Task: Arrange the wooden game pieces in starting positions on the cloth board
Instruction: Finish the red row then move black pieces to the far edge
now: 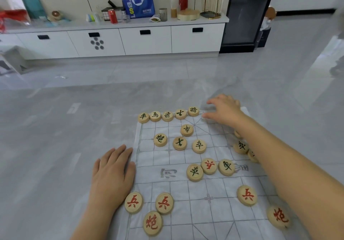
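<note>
Black's back row is going in: five pieces [167,116] line the cloth board's [186,193] far edge. My right hand [224,109] hovers beside the general [193,111], fingers apart and empty as far as I can see. My left hand [111,172] lies flat, pinning the cloth. Next, I reckon, the loose advisor [179,143] goes there.

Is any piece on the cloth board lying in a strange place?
Yes. One red piece lies on the middle band, squeezed between two black pieces, off the grid crossings where pieces should stand.

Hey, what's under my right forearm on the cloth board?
Three wooden pieces poke out from beneath the right forearm; one shows a black character. Their far sides and the cloth board beneath are covered.
</note>
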`<state>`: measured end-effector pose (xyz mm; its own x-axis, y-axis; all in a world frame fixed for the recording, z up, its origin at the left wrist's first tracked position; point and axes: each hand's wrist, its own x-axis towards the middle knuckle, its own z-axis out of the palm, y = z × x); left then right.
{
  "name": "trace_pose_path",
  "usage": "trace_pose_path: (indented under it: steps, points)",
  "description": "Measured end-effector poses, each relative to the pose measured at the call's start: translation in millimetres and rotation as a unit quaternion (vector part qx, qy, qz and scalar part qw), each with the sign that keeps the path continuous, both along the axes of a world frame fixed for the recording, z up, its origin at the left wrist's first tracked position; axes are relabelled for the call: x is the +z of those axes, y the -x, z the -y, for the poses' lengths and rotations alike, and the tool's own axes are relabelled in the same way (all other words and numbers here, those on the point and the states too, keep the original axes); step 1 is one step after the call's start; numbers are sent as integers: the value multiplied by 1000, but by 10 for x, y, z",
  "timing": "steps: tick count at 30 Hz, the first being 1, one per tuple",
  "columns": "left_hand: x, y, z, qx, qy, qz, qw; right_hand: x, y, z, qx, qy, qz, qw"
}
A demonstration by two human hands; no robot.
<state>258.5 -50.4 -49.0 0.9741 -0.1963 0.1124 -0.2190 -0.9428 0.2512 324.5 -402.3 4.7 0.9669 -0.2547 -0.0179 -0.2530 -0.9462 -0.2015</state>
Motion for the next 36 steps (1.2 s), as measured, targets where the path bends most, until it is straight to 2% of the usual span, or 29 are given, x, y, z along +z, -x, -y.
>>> trace_pose_path:
  steps: [12, 16, 23, 36]
  points:
    - [-14, -4, 0, -3, 4, -2, 1000, -167, -200, -259, 56, 16, 34, 998]
    - [-10, -3, -4, -2, 4, -2, 1000, -194, -136, -286, 65, 29, 10, 997]
    - [-10, -1, -3, -2, 1, -5, 1000, -120, -203, -500, 82, -9, 18, 996]
    - [-16, -4, -8, -4, 2, -7, 1000, -178, -227, -561, 98, -12, 23, 995]
